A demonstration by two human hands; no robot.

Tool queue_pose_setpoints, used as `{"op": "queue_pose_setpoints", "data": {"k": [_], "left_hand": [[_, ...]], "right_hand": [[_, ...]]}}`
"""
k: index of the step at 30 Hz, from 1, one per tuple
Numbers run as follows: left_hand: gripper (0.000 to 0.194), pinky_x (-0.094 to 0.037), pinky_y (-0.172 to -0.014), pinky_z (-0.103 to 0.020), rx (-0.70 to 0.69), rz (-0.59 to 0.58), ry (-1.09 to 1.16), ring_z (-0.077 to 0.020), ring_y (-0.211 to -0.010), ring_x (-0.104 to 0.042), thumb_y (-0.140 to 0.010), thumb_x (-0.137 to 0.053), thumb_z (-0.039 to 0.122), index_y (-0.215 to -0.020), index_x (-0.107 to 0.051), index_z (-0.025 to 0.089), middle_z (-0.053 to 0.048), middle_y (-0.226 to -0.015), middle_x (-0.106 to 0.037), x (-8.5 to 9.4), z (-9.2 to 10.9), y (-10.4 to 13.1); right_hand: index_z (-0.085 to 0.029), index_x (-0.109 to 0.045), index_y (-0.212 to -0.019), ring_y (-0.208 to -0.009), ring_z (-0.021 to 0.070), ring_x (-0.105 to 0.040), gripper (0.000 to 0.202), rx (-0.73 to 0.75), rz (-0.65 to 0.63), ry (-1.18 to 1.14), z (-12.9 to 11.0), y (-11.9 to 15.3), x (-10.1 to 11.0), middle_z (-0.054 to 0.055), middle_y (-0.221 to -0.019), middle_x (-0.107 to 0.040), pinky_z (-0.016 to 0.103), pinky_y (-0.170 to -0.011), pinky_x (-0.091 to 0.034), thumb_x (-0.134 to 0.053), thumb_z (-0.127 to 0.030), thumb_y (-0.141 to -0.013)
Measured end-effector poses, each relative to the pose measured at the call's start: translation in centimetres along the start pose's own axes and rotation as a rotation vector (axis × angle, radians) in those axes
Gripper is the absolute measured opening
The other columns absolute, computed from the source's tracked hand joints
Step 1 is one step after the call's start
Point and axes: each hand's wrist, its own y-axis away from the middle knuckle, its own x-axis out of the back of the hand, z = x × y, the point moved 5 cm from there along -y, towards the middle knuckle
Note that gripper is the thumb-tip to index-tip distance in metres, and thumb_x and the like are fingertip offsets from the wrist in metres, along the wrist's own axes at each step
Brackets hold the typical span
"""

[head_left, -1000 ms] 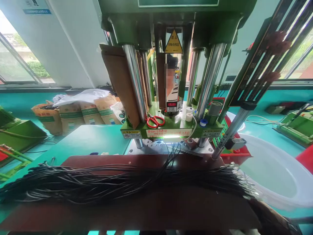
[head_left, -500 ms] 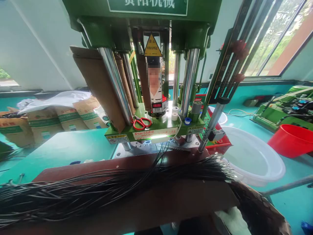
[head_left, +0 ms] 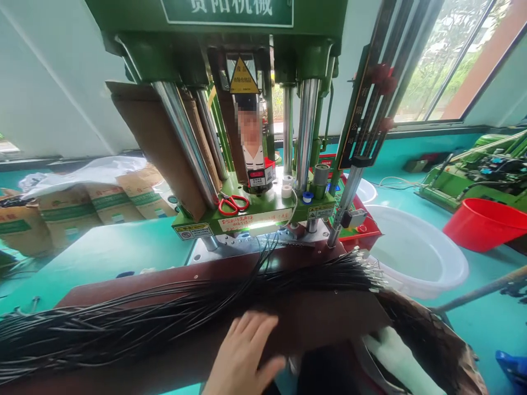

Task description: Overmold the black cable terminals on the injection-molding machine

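Left grip, loosely spread, has black cables between it and red scissors on the green press.

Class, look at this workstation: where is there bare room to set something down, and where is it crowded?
Free: the green tabletop between the paper sacks and brown board; also the board's front strip, bordered by the black cables and the left hand. Crowded: the cable-covered board middle and the press ledge, holding red-handled scissors and white rolls.

L hand outstretched, palm dn.
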Motion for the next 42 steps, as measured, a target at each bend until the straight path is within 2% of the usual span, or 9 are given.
{"op": "queue_pose_setpoints", "data": {"k": [4,9,13,19,25,30,35,38,42], "left_hand": [[0.050,-0.038,-0.088,-0.045,-0.067,0.108,-0.314,-0.0301,-0.108,-0.044,-0.078,-0.052,0.040,-0.120,-0.047,0.014,-0.013,-0.118,-0.052,0.7,4.8,-8.9],[0.037,-0.041,-0.078,-0.042,-0.062,-0.129,-0.452,-0.0298,-0.094,-0.053,-0.077,-0.051,0.045,-0.092,-0.059,0.012,-0.013,-0.095,-0.058,-0.9,5.2,-14.1],[0.022,-0.043,-0.073,-0.033,-0.176,-0.289,-0.482,-0.0238,-0.088,-0.057,-0.083,-0.043,0.028,-0.087,-0.059,0.014,-0.011,-0.093,-0.059,-0.8,5.2,-15.1],[0.018,-0.043,-0.074,-0.028,-0.237,-0.366,-0.480,-0.0194,-0.087,-0.059,-0.077,-0.042,0.016,-0.088,-0.056,0.015,-0.008,-0.091,-0.061,-0.8,5.5,-15.7],[0.023,-0.042,-0.060,-0.028,-0.239,-0.248,-0.500,-0.0204,-0.077,-0.061,-0.085,-0.028,0.018,-0.092,-0.049,0.013,-0.010,-0.091,-0.059,-0.8,5.3,-15.4],[0.024,-0.039,-0.060,-0.027,-0.288,-0.123,-0.313,-0.0179,-0.068,-0.060,-0.089,-0.024,0.028,-0.092,-0.046,0.017,-0.005,-0.073,-0.059,0.8,4.9,-13.9],[0.027,-0.037,-0.058,-0.027,-0.355,-0.049,-0.176,-0.0160,-0.058,-0.055,-0.090,-0.022,0.032,-0.094,-0.045,0.019,-0.002,-0.064,-0.056,2.2,5.1,-10.8],[0.027,-0.038,-0.058,-0.027,-0.343,-0.040,-0.123,-0.0164,-0.057,-0.055,-0.090,-0.022,0.034,-0.093,-0.045,0.021,-0.002,-0.063,-0.056,1.8,5.4,-9.1],[0.026,-0.038,-0.056,-0.026,-0.284,-0.135,-0.059,-0.0169,-0.057,-0.055,-0.089,-0.023,0.032,-0.097,-0.045,0.020,-0.001,-0.062,-0.056,0.0,5.3,-8.0]], "right_hand": [[-0.015,-0.063,-0.099,-0.093,0.0276,-0.059,0.041,0.014,-0.001,0.019,0.4,0.1,0.1,0.013,-0.099,-0.065,0.032,-0.080,-0.044,-0.047,-0.037,-0.069],[-0.019,-0.052,-0.118,-0.101,0.0256,-0.056,0.052,0.067,-0.037,-0.049,1.5,1.2,0.1,0.009,-0.109,-0.062,0.030,-0.083,-0.043,-0.047,-0.033,-0.068],[-0.023,-0.047,-0.122,-0.102,0.0235,-0.056,0.053,0.075,-0.077,-0.069,2.1,2.1,-0.2,0.005,-0.109,-0.062,0.028,-0.082,-0.043,-0.045,-0.029,-0.069],[-0.016,-0.041,-0.126,-0.101,0.0254,-0.056,0.055,0.095,-0.109,0.015,1.7,2.2,-0.3,0.010,-0.115,-0.058,0.032,-0.084,-0.042,-0.040,-0.026,-0.072],[-0.019,-0.047,-0.120,-0.099,0.0247,-0.057,0.051,0.132,-0.085,0.020,1.3,2.3,0.3,0.008,-0.112,-0.060,0.031,-0.082,-0.043,-0.042,-0.023,-0.070],[-0.023,-0.062,-0.104,-0.097,0.0256,-0.057,0.038,0.222,-0.072,-0.063,-2.0,4.3,2.8,0.006,-0.105,-0.064,0.033,-0.087,-0.042,-0.050,-0.026,-0.068],[-0.023,-0.056,-0.112,-0.090,0.0218,-0.059,0.037,0.391,-0.343,-0.702,-8.5,6.3,2.8,0.005,-0.095,-0.065,0.034,-0.082,-0.044,-0.050,-0.039,-0.080],[-0.026,-0.043,-0.124,-0.102,0.0255,-0.054,0.070,0.493,-0.520,-1.334,-12.7,5.3,2.5,0.008,-0.113,-0.058,0.042,-0.088,-0.040,-0.071,-0.047,-0.063],[-0.026,-0.046,-0.121,-0.111,0.0247,-0.048,0.052,0.548,-0.381,-1.854,-15.3,2.1,4.8,0.008,-0.123,-0.051,0.047,-0.096,-0.033,-0.062,-0.042,-0.074]]}}
